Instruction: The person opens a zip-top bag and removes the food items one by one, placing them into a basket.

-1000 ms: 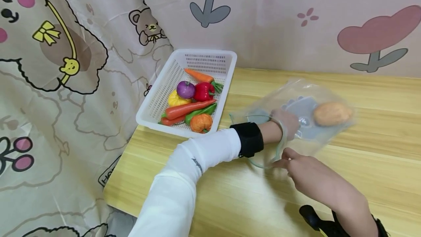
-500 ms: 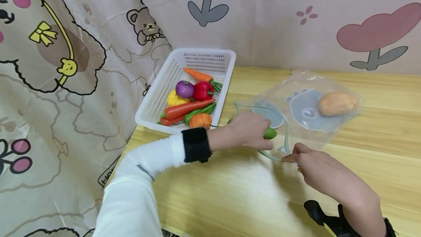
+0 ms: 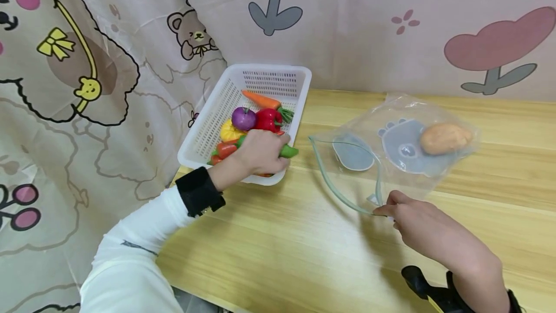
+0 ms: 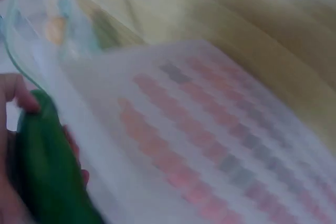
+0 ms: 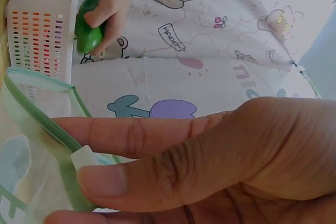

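My left hand [image 3: 264,151] holds a green cucumber [image 3: 288,151] over the front of the white basket [image 3: 189,146]. In the left wrist view, the cucumber [image 4: 50,161] fills the lower left, beside the blurred basket wall [image 4: 173,114]. My right hand [image 3: 417,219] pinches the edge of a clear zip bag [image 3: 391,110] with a green rim, and its thumb lies by a white slider [image 5: 84,157]. The bag's mouth gapes toward the basket. Inside the bag lies a tan, potato-like thing [image 3: 446,138].
In the basket lie a carrot [image 3: 260,99], a purple round vegetable [image 3: 243,118], a red pepper [image 3: 268,120], a yellow pumpkin [image 3: 230,132] and several others, partly hidden by my left hand. A printed curtain [image 3: 356,23] hangs behind the wooden table [image 3: 304,255].
My left hand has come out of the bag with the cucumber and moved left to the basket. The right hand has kept its pinch on the bag's edge, shifting slightly right.
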{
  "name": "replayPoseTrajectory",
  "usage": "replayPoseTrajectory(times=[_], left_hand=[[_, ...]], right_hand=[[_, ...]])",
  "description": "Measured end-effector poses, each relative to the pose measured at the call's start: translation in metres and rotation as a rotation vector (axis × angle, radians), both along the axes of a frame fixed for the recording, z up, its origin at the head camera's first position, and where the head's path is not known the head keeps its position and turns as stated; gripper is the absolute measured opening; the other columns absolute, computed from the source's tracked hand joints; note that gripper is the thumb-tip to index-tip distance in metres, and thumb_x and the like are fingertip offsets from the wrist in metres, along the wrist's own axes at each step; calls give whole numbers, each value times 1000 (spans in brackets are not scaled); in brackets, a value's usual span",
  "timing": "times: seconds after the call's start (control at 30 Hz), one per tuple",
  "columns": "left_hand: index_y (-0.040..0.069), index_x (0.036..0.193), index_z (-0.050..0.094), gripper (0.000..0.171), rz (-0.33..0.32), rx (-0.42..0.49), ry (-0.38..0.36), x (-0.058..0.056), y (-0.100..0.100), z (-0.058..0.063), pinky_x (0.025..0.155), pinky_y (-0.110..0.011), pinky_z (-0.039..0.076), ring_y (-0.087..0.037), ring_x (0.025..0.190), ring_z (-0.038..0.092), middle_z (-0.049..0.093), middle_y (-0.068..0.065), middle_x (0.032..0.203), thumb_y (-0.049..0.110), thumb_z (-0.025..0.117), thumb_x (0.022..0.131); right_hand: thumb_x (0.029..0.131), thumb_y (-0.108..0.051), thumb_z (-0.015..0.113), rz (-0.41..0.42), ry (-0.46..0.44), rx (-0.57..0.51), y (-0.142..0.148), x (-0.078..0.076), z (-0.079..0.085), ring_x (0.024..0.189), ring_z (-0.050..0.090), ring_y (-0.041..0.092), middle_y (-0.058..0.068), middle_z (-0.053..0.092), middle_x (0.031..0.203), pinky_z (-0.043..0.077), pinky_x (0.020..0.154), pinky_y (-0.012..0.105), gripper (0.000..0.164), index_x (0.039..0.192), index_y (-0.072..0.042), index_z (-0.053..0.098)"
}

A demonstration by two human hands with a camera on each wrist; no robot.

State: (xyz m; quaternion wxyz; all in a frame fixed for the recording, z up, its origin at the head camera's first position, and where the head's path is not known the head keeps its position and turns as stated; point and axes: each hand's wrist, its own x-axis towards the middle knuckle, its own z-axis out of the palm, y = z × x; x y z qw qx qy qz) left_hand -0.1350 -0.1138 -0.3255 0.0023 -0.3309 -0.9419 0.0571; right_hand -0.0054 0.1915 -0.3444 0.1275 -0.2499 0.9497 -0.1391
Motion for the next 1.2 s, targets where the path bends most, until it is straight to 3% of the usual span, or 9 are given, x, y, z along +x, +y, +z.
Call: replayPoseTrajectory(times=[0.13, 0.27, 0.33, 0.47, 0.6, 0.73, 0.9, 1.03, 1.2], left_hand=[[6, 88, 56, 18, 77, 10, -67, -12, -19, -8, 49, -29, 34, -15, 55, 42, 41, 1, 59, 13, 49, 73], [0, 108, 56, 30, 104, -23, -102, -20, -27, -13, 74, -37, 50, -25, 79, 58, 62, -11, 89, 4, 52, 78], [0, 114, 55, 35, 96, -8, -78, -21, -27, -14, 84, -42, 49, -29, 90, 59, 62, -14, 103, 2, 55, 79], [3, 115, 55, 38, 60, 83, 47, -21, -17, -13, 82, -41, 51, -29, 96, 60, 62, -13, 107, -2, 56, 77], [8, 111, 60, 34, -45, 203, 200, -15, 4, -11, 72, -33, 52, -23, 90, 64, 67, -6, 102, 0, 54, 79], [14, 97, 66, 25, -268, 237, 261, 1, 34, -12, 66, -24, 51, -15, 81, 66, 71, 1, 93, 2, 54, 79], [15, 113, 62, 28, -417, -69, 104, 28, 86, -11, 77, -20, 51, -11, 94, 61, 66, 4, 106, 16, 54, 86], [14, 133, 47, 39, -407, -414, -56, 40, 125, -18, 88, -23, 49, -12, 109, 52, 55, 2, 126, 28, 42, 97], [20, 149, 20, 53, -335, -661, -177, 33, 172, -33, 109, -31, 34, -16, 139, 29, 25, 2, 154, 37, 29, 100]], right_hand=[[74, 7, 68, -4, -11, -12, -1, 0, 1, 62, 48, 4, -7, 49, 83, 39, 55, 19, 37, 106, -9, 70], [75, 8, 67, -19, -30, -15, -1, 1, 2, 66, 51, 4, -7, 49, 84, 41, 57, 20, 37, 107, -10, 70], [75, 8, 66, -22, -30, -16, -1, 1, 2, 65, 50, 4, -7, 50, 84, 40, 57, 20, 37, 107, -10, 71], [75, 9, 66, -23, -27, -16, -1, 2, 2, 63, 47, 3, -7, 49, 83, 39, 56, 19, 37, 107, -10, 71], [75, 8, 66, -26, -23, -15, -1, 2, 2, 61, 45, 3, -8, 49, 83, 37, 55, 19, 37, 106, -11, 71], [74, 9, 66, -29, -24, -16, -1, 2, 2, 61, 45, 4, -7, 50, 83, 37, 54, 19, 38, 106, -11, 71], [74, 8, 67, -26, -2, -15, -2, 3, 2, 58, 43, 2, -7, 49, 84, 36, 53, 18, 38, 105, -11, 71], [75, 8, 66, -33, 21, -18, -5, 5, 4, 54, 37, 2, -7, 48, 84, 33, 50, 18, 37, 107, -10, 71], [75, 12, 63, -46, 75, -16, -10, 9, 6, 49, 29, 4, -8, 47, 85, 28, 47, 18, 43, 108, -14, 70]])
